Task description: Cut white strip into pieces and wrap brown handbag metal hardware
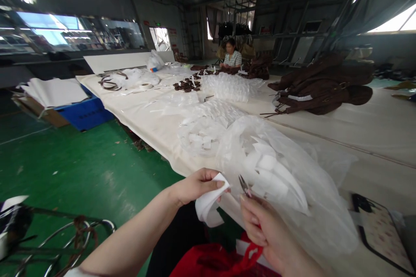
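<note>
My left hand pinches a folded strip of white material, which hangs curled below the fingers near the table's front edge. In my right hand is a pair of small scissors; the dark pointed blades stick up just right of the strip, apart from it. A red cord or handle shows under that hand. Just beyond both hands lies a large clear plastic bag with white pieces inside it.
A pale cloth-covered table stretches away. Bubble wrap, brown bags and a phone lie on it. A person sits at the far end. A blue crate and a metal-framed stool stand at left.
</note>
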`<control>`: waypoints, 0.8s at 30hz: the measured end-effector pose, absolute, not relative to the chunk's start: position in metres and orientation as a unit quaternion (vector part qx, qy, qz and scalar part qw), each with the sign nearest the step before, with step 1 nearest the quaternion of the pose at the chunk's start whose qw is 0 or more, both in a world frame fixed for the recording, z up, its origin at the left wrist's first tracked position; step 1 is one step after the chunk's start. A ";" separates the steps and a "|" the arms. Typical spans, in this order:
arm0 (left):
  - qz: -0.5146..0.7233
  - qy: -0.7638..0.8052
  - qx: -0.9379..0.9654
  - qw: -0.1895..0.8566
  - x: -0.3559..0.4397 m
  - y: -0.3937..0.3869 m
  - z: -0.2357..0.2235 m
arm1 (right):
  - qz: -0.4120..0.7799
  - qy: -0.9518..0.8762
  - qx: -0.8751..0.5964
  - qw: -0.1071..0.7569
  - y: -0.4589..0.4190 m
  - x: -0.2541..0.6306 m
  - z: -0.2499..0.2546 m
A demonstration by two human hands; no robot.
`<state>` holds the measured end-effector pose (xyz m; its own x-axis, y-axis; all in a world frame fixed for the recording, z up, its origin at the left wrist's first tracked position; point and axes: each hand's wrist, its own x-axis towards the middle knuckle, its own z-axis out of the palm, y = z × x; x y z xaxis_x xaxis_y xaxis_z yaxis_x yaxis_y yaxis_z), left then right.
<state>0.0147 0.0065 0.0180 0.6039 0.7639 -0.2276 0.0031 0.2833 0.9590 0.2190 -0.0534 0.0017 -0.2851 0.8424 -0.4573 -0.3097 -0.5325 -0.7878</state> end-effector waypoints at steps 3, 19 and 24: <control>0.292 0.371 0.521 0.711 0.014 0.004 0.019 | 0.517 -0.525 -0.517 0.435 -0.061 0.227 0.003; 0.346 0.371 0.478 0.717 0.015 0.002 0.009 | 0.223 -0.675 -0.626 0.320 0.019 0.251 0.015; 0.325 0.349 0.482 0.735 0.019 0.007 0.010 | 0.464 -0.640 -0.486 0.373 -0.009 0.229 0.019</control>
